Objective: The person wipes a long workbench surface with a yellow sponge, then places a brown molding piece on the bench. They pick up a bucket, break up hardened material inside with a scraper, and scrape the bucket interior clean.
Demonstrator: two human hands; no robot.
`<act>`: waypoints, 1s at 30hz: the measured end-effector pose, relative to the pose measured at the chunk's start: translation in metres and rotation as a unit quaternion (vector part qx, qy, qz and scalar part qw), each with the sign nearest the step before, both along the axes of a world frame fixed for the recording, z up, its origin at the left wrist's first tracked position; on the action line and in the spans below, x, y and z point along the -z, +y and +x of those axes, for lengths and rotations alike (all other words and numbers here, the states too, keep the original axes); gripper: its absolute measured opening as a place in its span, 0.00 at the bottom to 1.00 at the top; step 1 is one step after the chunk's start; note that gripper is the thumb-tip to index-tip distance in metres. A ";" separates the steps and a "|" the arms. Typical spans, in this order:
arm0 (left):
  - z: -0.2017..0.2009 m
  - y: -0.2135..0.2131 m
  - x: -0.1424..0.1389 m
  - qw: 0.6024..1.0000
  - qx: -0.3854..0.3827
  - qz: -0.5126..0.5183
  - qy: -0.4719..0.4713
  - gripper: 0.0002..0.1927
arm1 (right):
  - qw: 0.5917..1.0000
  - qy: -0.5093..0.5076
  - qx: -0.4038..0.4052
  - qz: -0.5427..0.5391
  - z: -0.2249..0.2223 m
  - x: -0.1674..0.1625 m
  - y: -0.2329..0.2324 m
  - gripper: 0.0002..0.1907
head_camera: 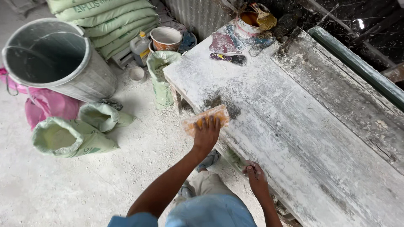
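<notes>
While its far end runs out of the picture at the lower right, the long white-dusted desk (294, 126) fills most of the view, with a dark bare patch near its left edge. A big grey drum (54, 59) stands on the floor to the left, its top cut off by the frame, beside stacked green sacks (113, 21) and open sacks (67, 136) of powder. At the desk's far corner sit a paint tin with a brush (252, 19) and some scrapers (229, 58), too smeared to tell apart clearly. The orange sanding sheet (206, 119) lies on the desk's left edge by the dark patch; the left hand (206, 133) presses on it, fingers spread flat. The right hand (254, 174) rests curled on the near edge; what it grips, if anything, I cannot tell.
</notes>
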State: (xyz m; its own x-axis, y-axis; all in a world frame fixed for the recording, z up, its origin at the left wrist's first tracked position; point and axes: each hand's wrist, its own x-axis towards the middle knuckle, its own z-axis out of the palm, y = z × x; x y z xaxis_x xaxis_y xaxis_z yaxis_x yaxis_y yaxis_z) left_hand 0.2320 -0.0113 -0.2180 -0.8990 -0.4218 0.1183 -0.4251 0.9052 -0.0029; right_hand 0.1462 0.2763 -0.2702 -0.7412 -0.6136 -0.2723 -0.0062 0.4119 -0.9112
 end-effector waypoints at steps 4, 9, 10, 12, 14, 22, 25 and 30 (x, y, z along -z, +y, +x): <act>-0.054 -0.048 0.010 0.997 0.030 0.004 -0.067 0.31 | 0.999 0.015 0.004 0.045 -0.035 -0.003 -0.025 0.20; -0.079 -0.122 0.013 0.997 -0.014 -0.046 -0.061 0.37 | 0.997 0.030 -0.002 0.073 -0.100 -0.036 -0.087 0.21; -0.082 -0.141 0.013 0.996 -0.036 -0.069 -0.036 0.37 | 0.997 0.041 -0.012 0.067 -0.112 -0.043 -0.099 0.21; -0.086 -0.180 0.011 0.993 -0.006 -0.116 0.021 0.32 | 0.994 0.062 -0.032 0.086 -0.133 -0.057 -0.115 0.21; -0.099 -0.216 0.008 0.999 -0.010 -0.034 -0.012 0.25 | 0.988 0.084 -0.051 0.122 -0.150 -0.064 -0.136 0.20; -0.151 -0.259 -0.006 0.991 -0.089 -0.097 0.018 0.25 | 0.994 0.061 -0.024 0.082 -0.163 -0.056 -0.172 0.20; -0.111 -0.215 0.014 0.987 -0.042 -0.137 0.070 0.27 | 0.992 0.024 0.004 0.122 -0.148 -0.043 -0.177 0.20; -0.089 -0.207 0.054 0.992 0.044 -0.095 0.064 0.25 | 0.996 0.010 0.008 0.091 -0.129 -0.040 -0.216 0.20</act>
